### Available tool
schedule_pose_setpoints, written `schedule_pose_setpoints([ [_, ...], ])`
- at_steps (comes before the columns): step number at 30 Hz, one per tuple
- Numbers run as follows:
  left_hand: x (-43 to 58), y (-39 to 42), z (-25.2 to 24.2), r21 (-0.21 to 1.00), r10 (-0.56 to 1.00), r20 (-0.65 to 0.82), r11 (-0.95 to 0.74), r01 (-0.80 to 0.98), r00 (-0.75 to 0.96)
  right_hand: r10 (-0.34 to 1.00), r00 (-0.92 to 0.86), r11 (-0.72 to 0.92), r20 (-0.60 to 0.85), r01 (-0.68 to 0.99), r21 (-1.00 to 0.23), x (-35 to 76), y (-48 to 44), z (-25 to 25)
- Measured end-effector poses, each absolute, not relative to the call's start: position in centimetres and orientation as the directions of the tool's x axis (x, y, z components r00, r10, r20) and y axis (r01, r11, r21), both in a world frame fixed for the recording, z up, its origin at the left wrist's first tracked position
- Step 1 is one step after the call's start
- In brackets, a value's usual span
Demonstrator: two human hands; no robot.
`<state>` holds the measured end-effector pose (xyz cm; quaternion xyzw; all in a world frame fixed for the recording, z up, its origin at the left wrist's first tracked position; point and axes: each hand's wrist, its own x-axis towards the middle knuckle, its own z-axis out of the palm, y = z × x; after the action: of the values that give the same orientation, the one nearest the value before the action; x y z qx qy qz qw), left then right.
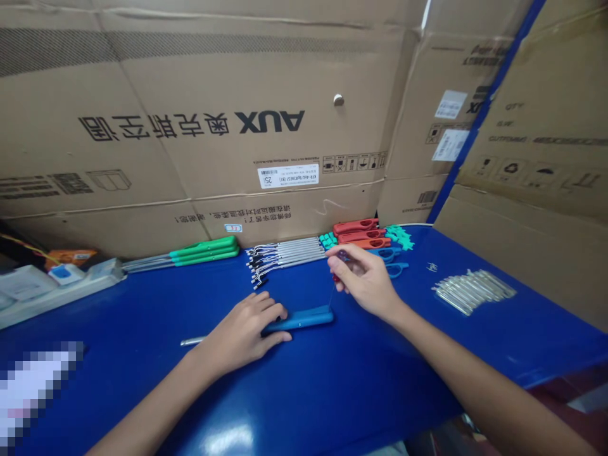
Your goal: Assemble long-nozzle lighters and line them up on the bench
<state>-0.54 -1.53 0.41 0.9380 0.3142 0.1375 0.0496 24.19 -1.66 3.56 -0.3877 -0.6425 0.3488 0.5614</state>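
Note:
On the blue table top lies a blue plastic handle (306, 318) with a thin metal rod (192, 341) sticking out to the left. My left hand (251, 326) is closed around the handle's left part, thumb on the near side and fingers on the far side. My right hand (363, 278) pinches a small screwdriver (334, 276) with a dark red grip. Its thin shaft points down, and the tip meets the right end of the blue handle. Whatever the tip touches there is too small to make out.
Behind my hands lie metal rods with wires (299, 252), red handle parts (356, 227), blue parts (396, 269) and turquoise pieces (399, 236). Green-handled tools (206, 250) and a power strip (102, 274) are at left. Bagged metal rods (475, 291) lie right. Cardboard (190, 76) walls the back.

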Motion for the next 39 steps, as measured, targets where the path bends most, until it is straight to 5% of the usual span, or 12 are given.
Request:
schedule_pose_setpoints([
  [12, -0.4, -1.8, 0.7, 0.318, 0.602, 0.18, -0.784, 0.533, 0.778, 0.86, -0.077, 0.505, 0.504, 0.268, -0.82, 23.9, -1.6, 2.3],
  [24, -0.4, -2.0, 0.8, 0.302, 0.582, 0.161, -0.798, 0.522, 0.797, 0.761, -0.06, 0.617, 0.646, 0.377, -0.691, 23.9, -1.2, 2.0],
  [39, -0.4, -1.9, 0.7, 0.36, 0.594, 0.155, -0.778, 0.515, 0.79, 0.802, 0.068, 0.526, 0.593, 0.388, -0.756, 24.1, -0.4, 1.8],
])
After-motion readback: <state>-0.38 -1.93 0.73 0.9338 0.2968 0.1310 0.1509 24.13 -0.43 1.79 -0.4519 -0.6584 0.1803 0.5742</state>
